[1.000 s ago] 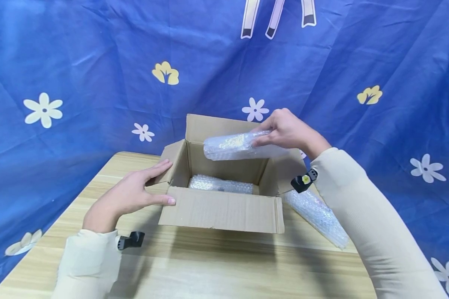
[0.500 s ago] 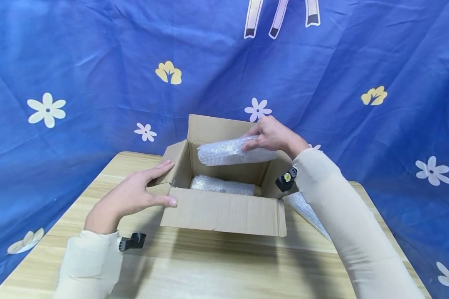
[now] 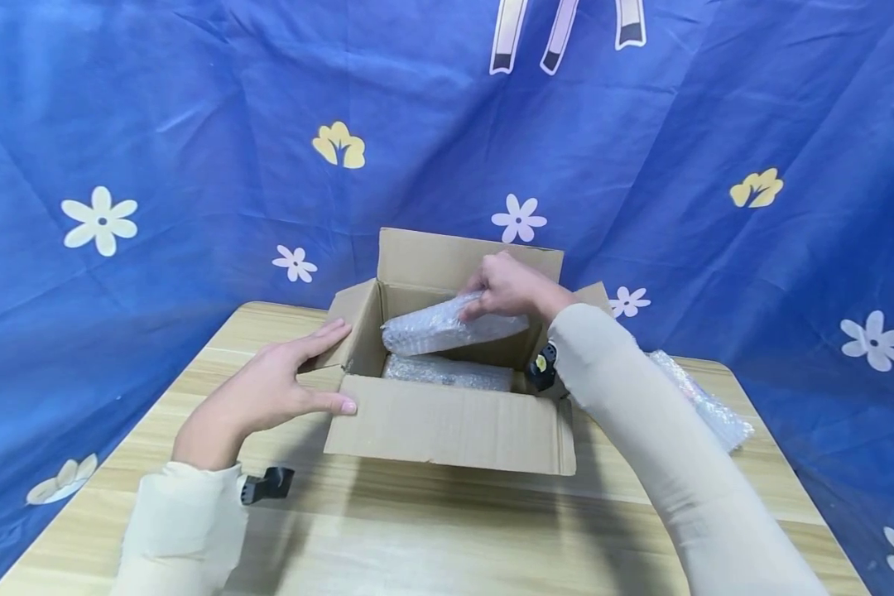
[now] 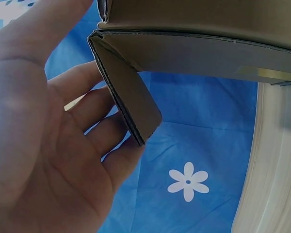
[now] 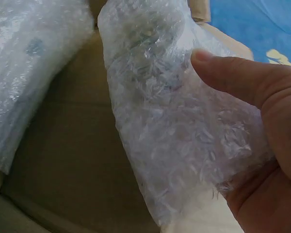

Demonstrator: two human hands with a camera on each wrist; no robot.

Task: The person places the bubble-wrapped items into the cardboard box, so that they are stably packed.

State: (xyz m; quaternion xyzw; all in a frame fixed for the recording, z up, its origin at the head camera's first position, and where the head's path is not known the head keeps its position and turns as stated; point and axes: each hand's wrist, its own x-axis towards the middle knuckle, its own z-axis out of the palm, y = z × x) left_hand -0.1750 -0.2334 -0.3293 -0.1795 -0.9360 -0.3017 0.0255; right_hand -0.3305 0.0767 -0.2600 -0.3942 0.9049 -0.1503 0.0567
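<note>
A cardboard box stands on the table with its flaps spread. My left hand is at its left corner, fingers stretched along the side flap and thumb on the front flap. In the left wrist view the fingers lie behind that flap. My right hand grips a bubble-wrapped bundle, tilted and partly lowered into the box; the wrapped contents are unclear. Below it, a second bubble-wrapped bundle lies on the box floor. The right thumb presses on the wrap.
Another bubble-wrapped piece lies on the table to the right, partly hidden by the right sleeve. A blue flowered cloth hangs behind the wooden table.
My right hand has moved left and down, bringing the bubble-wrapped bundle from above the box into its opening. The left hand has stayed at the box corner.
</note>
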